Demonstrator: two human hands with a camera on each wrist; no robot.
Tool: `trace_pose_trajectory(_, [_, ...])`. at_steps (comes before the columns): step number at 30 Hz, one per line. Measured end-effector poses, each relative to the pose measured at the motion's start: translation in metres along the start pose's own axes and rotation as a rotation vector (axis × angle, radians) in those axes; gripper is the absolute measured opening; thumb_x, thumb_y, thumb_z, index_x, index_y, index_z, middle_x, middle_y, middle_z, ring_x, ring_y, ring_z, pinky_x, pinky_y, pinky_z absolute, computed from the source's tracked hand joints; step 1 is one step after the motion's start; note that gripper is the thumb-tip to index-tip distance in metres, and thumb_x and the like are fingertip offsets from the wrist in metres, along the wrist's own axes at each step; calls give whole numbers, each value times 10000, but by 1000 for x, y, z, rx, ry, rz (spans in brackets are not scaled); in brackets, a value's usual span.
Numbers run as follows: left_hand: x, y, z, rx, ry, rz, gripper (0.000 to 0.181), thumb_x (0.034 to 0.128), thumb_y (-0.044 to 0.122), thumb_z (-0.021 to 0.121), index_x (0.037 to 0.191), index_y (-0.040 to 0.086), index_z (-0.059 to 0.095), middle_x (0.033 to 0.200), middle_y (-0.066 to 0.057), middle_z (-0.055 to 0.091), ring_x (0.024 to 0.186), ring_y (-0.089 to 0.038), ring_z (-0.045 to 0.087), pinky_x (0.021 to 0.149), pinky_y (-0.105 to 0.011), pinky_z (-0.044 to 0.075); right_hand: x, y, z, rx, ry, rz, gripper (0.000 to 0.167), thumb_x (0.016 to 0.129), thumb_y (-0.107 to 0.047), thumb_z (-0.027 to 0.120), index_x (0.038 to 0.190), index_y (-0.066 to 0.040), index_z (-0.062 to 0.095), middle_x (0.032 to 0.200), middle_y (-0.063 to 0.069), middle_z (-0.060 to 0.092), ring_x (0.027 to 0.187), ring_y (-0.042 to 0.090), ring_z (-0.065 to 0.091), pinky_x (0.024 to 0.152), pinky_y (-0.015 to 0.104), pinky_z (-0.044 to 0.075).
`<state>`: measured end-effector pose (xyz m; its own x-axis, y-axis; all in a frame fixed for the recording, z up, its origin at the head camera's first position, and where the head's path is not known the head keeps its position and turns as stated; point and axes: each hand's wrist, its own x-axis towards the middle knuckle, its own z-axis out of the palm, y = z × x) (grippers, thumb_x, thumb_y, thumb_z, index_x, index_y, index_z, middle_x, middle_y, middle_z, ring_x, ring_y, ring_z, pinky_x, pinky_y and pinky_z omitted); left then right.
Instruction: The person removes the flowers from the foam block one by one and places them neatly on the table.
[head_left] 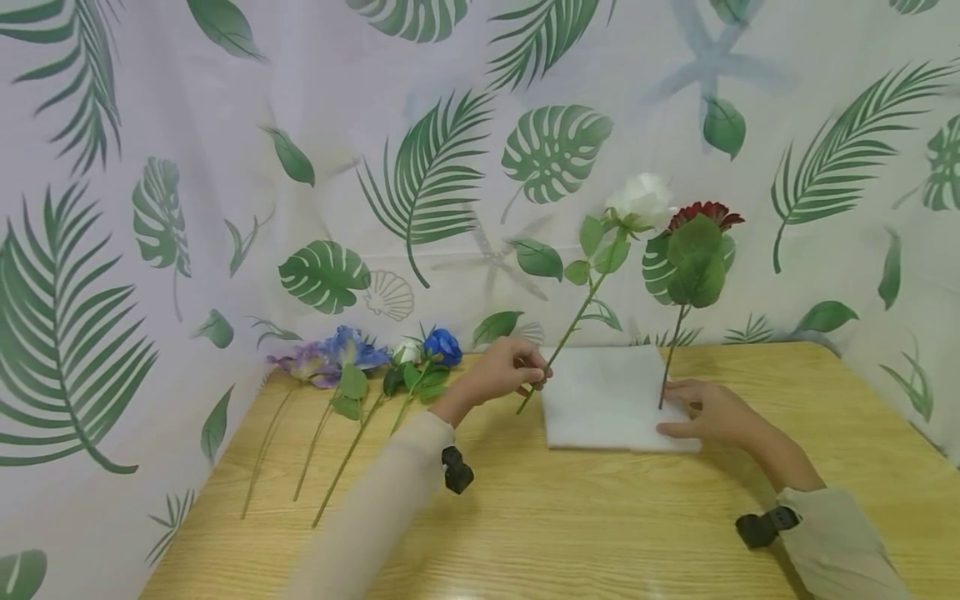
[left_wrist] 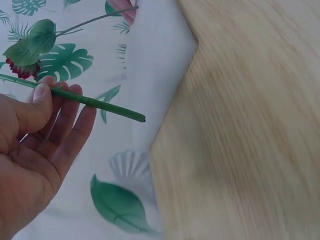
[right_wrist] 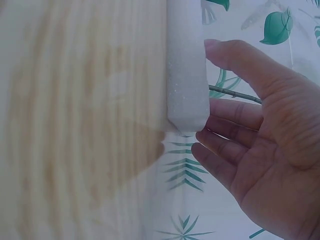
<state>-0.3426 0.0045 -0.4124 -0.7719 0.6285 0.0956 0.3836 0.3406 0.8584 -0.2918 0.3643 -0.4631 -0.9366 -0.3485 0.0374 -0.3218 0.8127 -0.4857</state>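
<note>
Between thumb and fingertips, my left hand [head_left: 510,368] pinches the green stem of a white rose [head_left: 641,200], close to its lower end. The stem tilts, bloom up and to the right; its cut tip [left_wrist: 142,118] is free in the left wrist view. My right hand [head_left: 716,412] rests at the right side of a flat white foam block [head_left: 600,400], thumb and extended fingers touching it. A red flower [head_left: 705,215] with broad green leaves stands nearly upright, its stem [head_left: 671,358] meeting the block beside the right fingers. Whether the stem enters the foam I cannot tell.
Several flowers lie at the left of the wooden table [head_left: 525,525]: purple-blue blooms [head_left: 348,350], a small white rose [head_left: 408,352] and a blue rose [head_left: 442,346], stems toward the front. Behind hangs a leaf-patterned curtain [head_left: 450,67].
</note>
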Motion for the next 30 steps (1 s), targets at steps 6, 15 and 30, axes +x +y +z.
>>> trace_pose_trajectory(6, [-33, -4, -29, 70, 29, -19, 152, 1019, 45, 605, 1087, -45, 706, 1068, -235, 725, 965, -390, 718, 818, -478, 638, 0, -2, 0, 8, -1, 6, 713, 847, -359, 837, 1322, 120, 609, 1409, 354, 538, 1278, 547, 522, 1001, 588, 527])
trace_pose_trajectory(15, [-81, -20, -63, 146, 110, -63, 153, 1007, 42, 623, 1092, -28, 729, 1058, -196, 760, 934, -361, 734, 766, -422, 648, 1, 1, 1, 1, 4, 0, 712, 845, -358, 840, 1319, 120, 611, 1407, 353, 541, 1266, 541, 535, 994, 582, 532])
trace_pose_trajectory(30, [-128, -29, -91, 15, 7, -142, 325, 999, 108, 660, 1258, -88, 672, 1069, -287, 738, 968, -421, 729, 808, -513, 634, 0, -4, 0, -2, 10, -18, 688, 845, -330, 843, 1314, 120, 616, 1410, 361, 533, 1264, 549, 532, 989, 594, 529])
